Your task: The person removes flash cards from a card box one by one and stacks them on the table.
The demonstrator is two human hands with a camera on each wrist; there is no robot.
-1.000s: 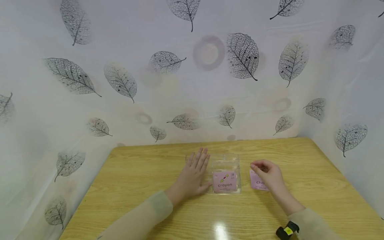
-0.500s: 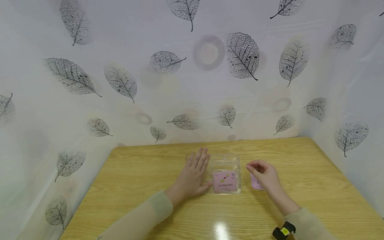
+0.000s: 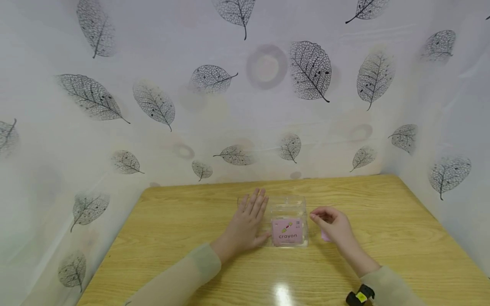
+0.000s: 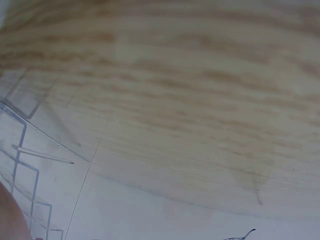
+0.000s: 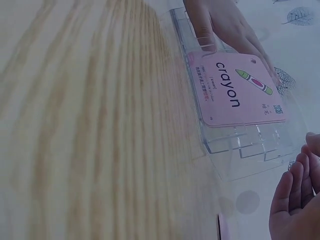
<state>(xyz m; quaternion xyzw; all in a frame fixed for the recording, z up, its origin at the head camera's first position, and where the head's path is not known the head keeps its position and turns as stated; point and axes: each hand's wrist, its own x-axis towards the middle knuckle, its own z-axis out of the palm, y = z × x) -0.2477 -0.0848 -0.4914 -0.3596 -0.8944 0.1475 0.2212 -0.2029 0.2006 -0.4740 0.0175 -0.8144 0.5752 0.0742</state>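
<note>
A clear plastic stepped stand (image 3: pixel 289 204) sits on the table, with a pink "crayon" card (image 3: pixel 288 231) at its front. My left hand (image 3: pixel 245 227) rests on the stand's left part, its fingers straight and its thumb beside the card. In the left wrist view, the stand's clear steps (image 4: pixel 30 165) show at the left edge. My right hand (image 3: pixel 334 225) hovers right of the stand, fingers loosely bent with thumb near fingertips; nothing shows between them. A second pink card (image 3: pixel 325 236) is mostly hidden under it; in the right wrist view that card (image 5: pixel 223 227) appears nearly edge-on, apart from the fingers.
The wooden table (image 3: pixel 183 216) is bounded by a pale leaf-patterned sheet (image 3: pixel 206 114) at the back and sides. A black band with a yellow mark (image 3: pixel 360 295) is on the right wrist.
My right hand has moved left towards the stand, covering more of the second pink card, which has stayed almost in place. My left hand and the stand have not moved.
</note>
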